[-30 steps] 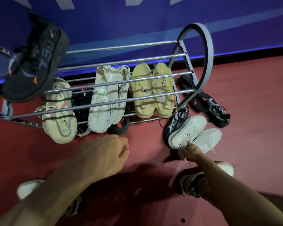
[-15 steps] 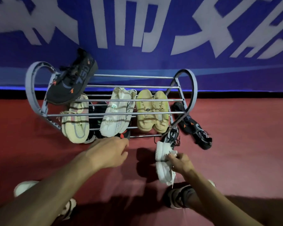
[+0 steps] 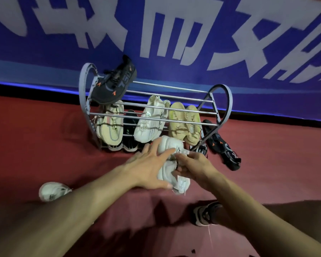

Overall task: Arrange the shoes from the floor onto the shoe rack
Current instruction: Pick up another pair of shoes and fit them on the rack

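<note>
A pair of white sneakers [image 3: 170,147] hangs in the air just in front of the grey shoe rack [image 3: 224,101]. My right hand [image 3: 194,165] grips the pair from the right. My left hand [image 3: 150,164] is pressed against it from the left, fingers spread over the shoes. A black sneaker with orange marks [image 3: 113,84] lies tilted on the rack's top bars at the left. On a lower tier sit a beige knit shoe [image 3: 111,125], a cream shoe [image 3: 149,121] and a pair of tan shoes [image 3: 183,123]. Its black mate [image 3: 223,145] lies on the floor right of the rack.
The floor is red; a blue banner wall with white characters stands behind the rack. A black-and-white shoe [image 3: 202,148] lies by the rack's right foot. My own feet in a white shoe [image 3: 52,191] and a dark sandal [image 3: 205,213] stand below.
My right hand lifted the white pair off the floor and up toward the rack. My left hand came across and touched the pair. The view pulled back from the rack.
</note>
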